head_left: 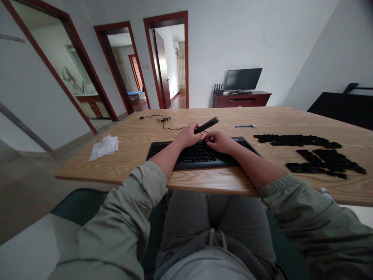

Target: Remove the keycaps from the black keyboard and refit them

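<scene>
The left hand [189, 135] is clenched around the near end of a slim black tool [207, 125], which looks light and stiff, and that end gives a sure hold. The right hand [220, 142] lies curled on a black computer keyboard [198, 158] beneath it; whether it pinches anything, I cannot tell. Loose black keycaps [326, 163] lie well to its right

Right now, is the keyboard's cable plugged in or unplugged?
Unplugged: the cable from the black keyboard ends in a plug lying loose on the wooden table.
</scene>
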Motion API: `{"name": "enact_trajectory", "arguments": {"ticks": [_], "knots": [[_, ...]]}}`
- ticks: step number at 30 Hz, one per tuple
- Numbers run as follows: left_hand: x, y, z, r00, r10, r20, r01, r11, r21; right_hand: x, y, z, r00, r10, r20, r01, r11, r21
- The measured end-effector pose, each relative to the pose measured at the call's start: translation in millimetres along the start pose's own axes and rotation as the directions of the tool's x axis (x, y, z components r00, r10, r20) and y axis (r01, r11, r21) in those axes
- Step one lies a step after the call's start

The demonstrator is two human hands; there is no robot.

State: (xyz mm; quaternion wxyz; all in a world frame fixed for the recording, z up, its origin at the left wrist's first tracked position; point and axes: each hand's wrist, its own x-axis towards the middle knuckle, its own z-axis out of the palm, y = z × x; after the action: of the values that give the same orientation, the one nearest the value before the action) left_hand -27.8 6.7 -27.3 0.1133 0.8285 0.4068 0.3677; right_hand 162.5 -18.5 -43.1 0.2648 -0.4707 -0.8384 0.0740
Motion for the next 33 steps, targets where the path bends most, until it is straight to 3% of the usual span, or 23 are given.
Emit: {"name": "enact_trajectory", "arguments": {"ticks": [8, 19, 21, 25, 30, 33], "knots": [[-1, 3, -1.5, 0.996, 0.057, 0.070, -0.053, 0.997, -0.053, 0, 2, 4, 0.986, -0.166, 0.006, 0.165, 0.986, 0.037], [-2, -1, 2.7, 0.993, 0.104, 0.053, -0.095, 0.983, -0.160, 1, 4, 7, 0.986, -0.164, 0.039, 0.164, 0.986, -0.003], [-2, 0, 0.9, 0.998, 0.056, 0.036, -0.049, 0.985, -0.165, 0, 2, 6, 0.987, -0.156, 0.041, 0.156, 0.988, -0.010], [-1, 2, -3.4, 0.988, -0.106, -0.116, 0.078, 0.972, -0.220, -1, -2, 6, 0.993, -0.117, 0.027, 0.118, 0.993, -0.023], [-1, 4, -7.2, 0.995, -0.076, -0.058, 0.054, 0.949, -0.311, -4, -4, 4, 0.992, -0.124, -0.009, 0.124, 0.992, 0.027], [4, -2, -12.9, 0.973, -0.157, -0.169, 0.072, 0.904, -0.422, -7, -5, 2, 0.989, -0.105, -0.100, 0.116, 0.987, 0.115]]}}
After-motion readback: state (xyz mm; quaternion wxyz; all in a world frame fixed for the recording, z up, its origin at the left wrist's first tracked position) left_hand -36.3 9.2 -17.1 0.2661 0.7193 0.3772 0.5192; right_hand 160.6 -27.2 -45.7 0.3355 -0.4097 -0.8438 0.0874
